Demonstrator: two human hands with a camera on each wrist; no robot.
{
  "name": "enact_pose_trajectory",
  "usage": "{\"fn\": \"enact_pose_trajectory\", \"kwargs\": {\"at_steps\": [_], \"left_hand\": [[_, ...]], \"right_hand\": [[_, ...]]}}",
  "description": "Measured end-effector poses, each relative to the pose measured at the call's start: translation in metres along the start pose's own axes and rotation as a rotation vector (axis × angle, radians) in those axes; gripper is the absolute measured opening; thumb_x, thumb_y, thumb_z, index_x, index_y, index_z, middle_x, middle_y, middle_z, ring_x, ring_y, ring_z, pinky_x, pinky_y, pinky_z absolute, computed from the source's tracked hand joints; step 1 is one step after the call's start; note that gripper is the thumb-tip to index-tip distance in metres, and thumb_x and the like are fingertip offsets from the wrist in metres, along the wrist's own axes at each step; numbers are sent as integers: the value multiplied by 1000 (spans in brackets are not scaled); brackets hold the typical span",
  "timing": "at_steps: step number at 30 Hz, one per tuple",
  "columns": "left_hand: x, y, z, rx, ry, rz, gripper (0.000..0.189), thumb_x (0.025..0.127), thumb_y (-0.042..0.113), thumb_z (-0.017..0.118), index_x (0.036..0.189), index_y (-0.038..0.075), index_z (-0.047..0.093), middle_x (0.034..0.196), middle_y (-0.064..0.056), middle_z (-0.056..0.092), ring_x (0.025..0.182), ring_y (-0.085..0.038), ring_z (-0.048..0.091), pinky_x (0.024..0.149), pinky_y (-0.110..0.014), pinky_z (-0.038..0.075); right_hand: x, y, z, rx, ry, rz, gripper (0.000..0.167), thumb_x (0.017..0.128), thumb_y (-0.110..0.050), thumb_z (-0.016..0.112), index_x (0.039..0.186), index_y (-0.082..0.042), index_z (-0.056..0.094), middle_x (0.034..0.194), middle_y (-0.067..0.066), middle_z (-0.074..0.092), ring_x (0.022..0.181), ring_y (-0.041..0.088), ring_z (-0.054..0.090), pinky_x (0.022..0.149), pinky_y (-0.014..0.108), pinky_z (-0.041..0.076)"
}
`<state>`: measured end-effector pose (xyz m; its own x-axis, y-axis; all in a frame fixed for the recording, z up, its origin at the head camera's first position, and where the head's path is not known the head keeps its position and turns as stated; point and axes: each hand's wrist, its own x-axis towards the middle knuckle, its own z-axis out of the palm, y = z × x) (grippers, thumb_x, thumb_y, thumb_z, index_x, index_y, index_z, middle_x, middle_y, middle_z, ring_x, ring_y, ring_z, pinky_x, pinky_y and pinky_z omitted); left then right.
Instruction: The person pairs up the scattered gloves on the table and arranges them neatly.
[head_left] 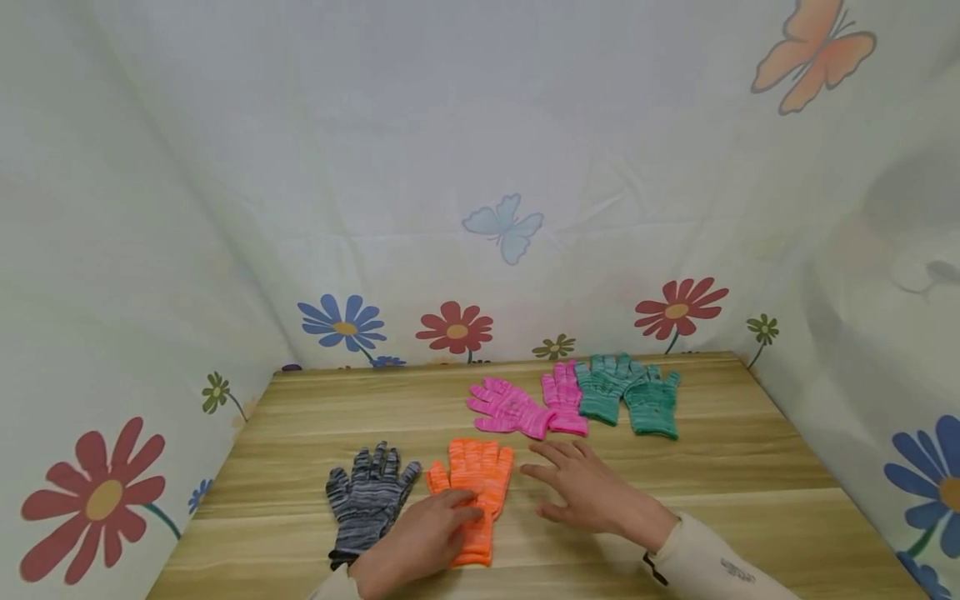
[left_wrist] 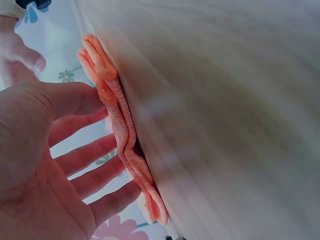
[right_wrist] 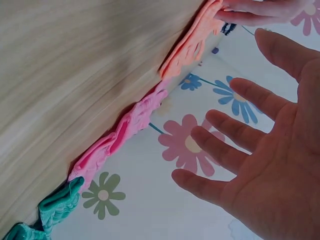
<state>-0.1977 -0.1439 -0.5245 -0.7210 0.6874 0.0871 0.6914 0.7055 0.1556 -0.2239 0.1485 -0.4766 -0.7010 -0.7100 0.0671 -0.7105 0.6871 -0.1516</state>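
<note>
Orange knit gloves (head_left: 480, 467) lie flat at the front middle of the table, layered one on another in the left wrist view. My left hand (head_left: 423, 533) rests on them, its fingers spread and fairly straight, fingertips touching the fabric (left_wrist: 127, 130). Just right of the orange gloves, my right hand (head_left: 588, 492) hovers over the wood with nothing in it; the right wrist view shows its fingers (right_wrist: 225, 150) extended and apart. A black-and-grey glove (head_left: 371, 496) lies left of the orange ones, partly hidden behind my left hand and wrist.
Pink gloves (head_left: 513, 408) lie farther back, right of centre. Two green gloves (head_left: 652, 404) sit beside them, one overlapping a pink glove. White cloth walls (head_left: 375, 167) printed with flowers and butterflies enclose the wooden table (head_left: 360, 396) at the back and sides.
</note>
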Motion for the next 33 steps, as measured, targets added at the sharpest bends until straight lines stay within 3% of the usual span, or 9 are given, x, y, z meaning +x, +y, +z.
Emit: {"fn": "enact_pose_trajectory", "kwargs": {"at_steps": [9,22,27,33], "left_hand": [[-8,-7,-3,-21,-1,-17,34,91,16,65,124,23,68,133,-5,62,120,-22,60,93,-39,54],[-9,-8,-9,-1,12,4,35,91,16,64,126,22,66,134,-6,60,117,-22,61,90,-40,55],[-3,-7,-25,35,5,2,36,93,20,64,129,19,63,134,-8,60,118,-24,61,89,-42,55],[17,-10,-44,40,21,-61,40,95,28,64,134,20,60,138,-6,57,120,-24,60,90,-42,55]], "right_hand": [[-5,0,-3,28,-15,39,57,92,-45,65,145,-28,49,155,9,38,140,34,39,110,65,31],[-8,6,-7,59,1,84,59,91,-42,68,144,-26,49,156,10,37,141,35,38,112,66,27],[-6,11,-13,63,31,95,58,91,-39,68,144,-21,49,152,11,42,139,32,41,112,63,29],[-4,18,-18,57,76,103,58,91,-38,68,143,-19,50,148,10,47,137,32,43,113,61,30]]}}
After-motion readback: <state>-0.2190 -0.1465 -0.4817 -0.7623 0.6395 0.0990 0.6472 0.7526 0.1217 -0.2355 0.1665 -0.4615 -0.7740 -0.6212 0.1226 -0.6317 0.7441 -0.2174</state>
